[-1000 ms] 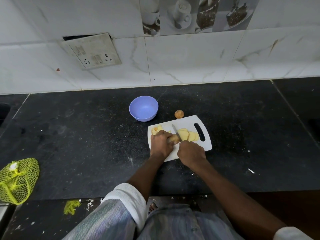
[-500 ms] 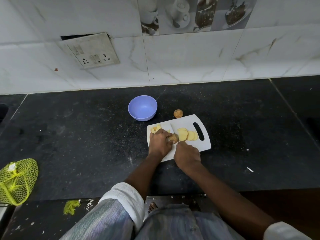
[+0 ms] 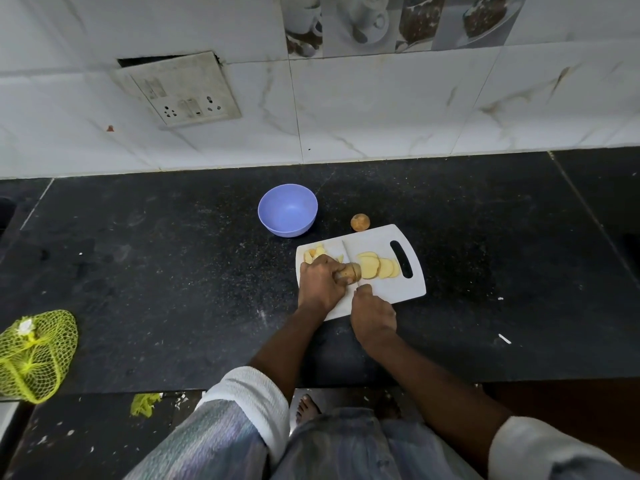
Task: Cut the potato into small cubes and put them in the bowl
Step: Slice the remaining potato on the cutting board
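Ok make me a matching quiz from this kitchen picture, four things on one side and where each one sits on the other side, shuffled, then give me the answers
Things:
1. purple bowl
2. potato slices
3. small round potato
4. yellow mesh bag

Places:
A. on the white cutting board, right of the knife blade
B. far left edge of the black counter
C. on the counter just behind the board's far edge
D. on the counter, behind and left of the board

Pairs: 1-D, 2-A, 3-C, 4-B

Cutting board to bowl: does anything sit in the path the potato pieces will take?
Nothing visible does. The bowl stands just beyond the cutting board's far left corner, with bare counter between. The small round potato lies to the right, off that line.
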